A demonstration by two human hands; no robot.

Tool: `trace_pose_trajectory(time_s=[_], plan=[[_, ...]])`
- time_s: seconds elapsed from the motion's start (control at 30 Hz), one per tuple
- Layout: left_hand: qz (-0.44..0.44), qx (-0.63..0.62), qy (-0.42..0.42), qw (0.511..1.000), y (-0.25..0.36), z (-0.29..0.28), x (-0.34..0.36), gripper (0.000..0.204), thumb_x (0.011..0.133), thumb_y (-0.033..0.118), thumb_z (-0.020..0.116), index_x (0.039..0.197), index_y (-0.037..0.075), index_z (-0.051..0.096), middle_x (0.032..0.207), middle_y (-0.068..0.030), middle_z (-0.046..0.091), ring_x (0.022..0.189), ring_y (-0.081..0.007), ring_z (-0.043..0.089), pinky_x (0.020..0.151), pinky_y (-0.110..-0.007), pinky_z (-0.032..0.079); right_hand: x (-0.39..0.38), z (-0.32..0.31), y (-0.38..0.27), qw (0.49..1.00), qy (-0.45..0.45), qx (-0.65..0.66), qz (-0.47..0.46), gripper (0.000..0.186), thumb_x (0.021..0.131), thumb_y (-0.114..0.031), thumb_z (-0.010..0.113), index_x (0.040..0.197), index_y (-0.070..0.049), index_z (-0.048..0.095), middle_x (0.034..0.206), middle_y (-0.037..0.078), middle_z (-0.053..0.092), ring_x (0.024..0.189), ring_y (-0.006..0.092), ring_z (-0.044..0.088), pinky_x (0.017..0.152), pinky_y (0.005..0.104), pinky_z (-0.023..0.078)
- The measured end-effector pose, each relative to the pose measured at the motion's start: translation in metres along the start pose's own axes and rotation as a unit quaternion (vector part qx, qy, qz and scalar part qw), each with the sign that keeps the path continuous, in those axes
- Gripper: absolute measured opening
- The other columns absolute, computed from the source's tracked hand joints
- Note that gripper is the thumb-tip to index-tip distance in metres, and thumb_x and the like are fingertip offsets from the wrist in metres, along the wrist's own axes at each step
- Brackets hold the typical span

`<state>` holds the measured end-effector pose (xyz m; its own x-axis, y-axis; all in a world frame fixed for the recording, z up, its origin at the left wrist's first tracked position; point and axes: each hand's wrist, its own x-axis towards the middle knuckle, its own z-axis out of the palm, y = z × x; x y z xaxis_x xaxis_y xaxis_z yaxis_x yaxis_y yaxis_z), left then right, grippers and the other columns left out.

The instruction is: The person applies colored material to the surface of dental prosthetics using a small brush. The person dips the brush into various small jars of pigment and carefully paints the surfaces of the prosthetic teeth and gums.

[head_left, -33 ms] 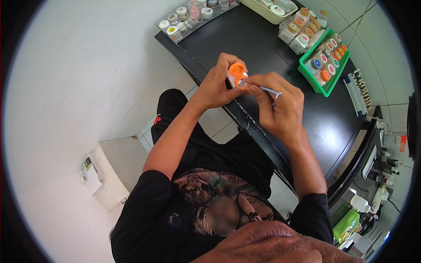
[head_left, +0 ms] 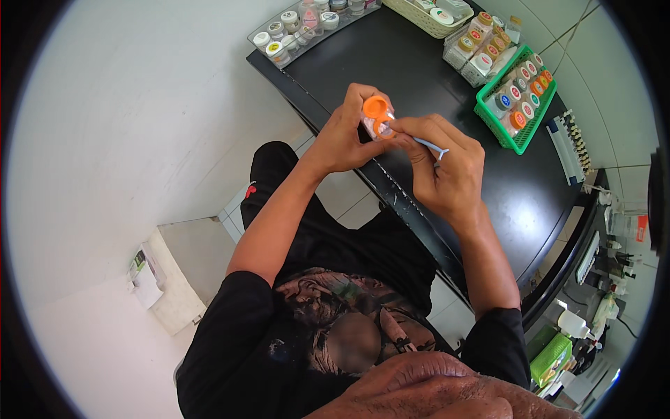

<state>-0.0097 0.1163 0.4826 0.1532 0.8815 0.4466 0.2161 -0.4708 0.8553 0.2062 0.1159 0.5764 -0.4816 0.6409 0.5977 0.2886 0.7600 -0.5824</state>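
My left hand [head_left: 340,142] is wrapped around a small clear bottle [head_left: 368,128] with pinkish contents, held above the near edge of the black table [head_left: 405,59]. Its orange flip cap [head_left: 375,107] stands open, with the orange-rimmed mouth facing me. In my right hand [head_left: 453,167], thumb and fingers pinch a thin light-blue stick [head_left: 431,145] with a forked end pointing away from the bottle. The stick's other end is hidden by my fingers, close to the bottle's mouth. My right fingertips are right beside the orange rim.
A green basket [head_left: 517,145] of capped bottles stands at the right, beside a clear container [head_left: 452,59] of more bottles. At the back are a cream basket [head_left: 419,19] and a clear tray [head_left: 283,61] of jars. A row of tooth-shaped tabs [head_left: 578,143] lies far right.
The bottle has turned slightly in my left hand, its cap shifting a little up and left. My right hand stays almost in place, still pinching the stick.
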Motion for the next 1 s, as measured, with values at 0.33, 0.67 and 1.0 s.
trace_pose_trajectory(time_s=[0.33,0.67,1.0], plan=[[0.042,0.02,-0.019,0.999,-0.007,-0.009,0.003,0.066,0.092,0.017,0.096,0.147,0.007,0.061,0.14,-0.0117,0.065,0.127,-0.0219,0.067,0.11,-0.039,0.054,0.001,-0.001,0.0,0.998,0.052,-0.009,-0.023,0.018,0.094,-0.003,0.086,0.112,-0.007,0.082,0.088,0.01,0.075,0.064,0.0292,0.069,0.059,0.0395,0.052],[-0.058,-0.089,-0.017,0.994,0.0,-0.004,0.003,0.059,0.094,0.025,0.097,0.135,0.006,0.06,0.142,-0.0168,0.073,0.127,-0.023,0.075,0.108,-0.038,0.06,-0.001,0.001,0.003,0.998,0.048,-0.005,-0.05,0.02,0.093,-0.003,0.087,0.112,-0.008,0.081,0.085,0.008,0.073,0.064,0.0295,0.068,0.058,0.0396,0.051],[0.02,0.002,-0.044,0.999,0.005,-0.01,0.006,0.06,0.096,0.011,0.089,0.15,0.002,0.064,0.142,-0.0129,0.069,0.132,-0.0244,0.069,0.113,-0.039,0.054,0.001,-0.001,0.004,0.999,0.029,-0.013,-0.026,0.017,0.096,-0.003,0.085,0.112,-0.007,0.081,0.088,0.009,0.076,0.066,0.0305,0.071,0.06,0.0392,0.054]])
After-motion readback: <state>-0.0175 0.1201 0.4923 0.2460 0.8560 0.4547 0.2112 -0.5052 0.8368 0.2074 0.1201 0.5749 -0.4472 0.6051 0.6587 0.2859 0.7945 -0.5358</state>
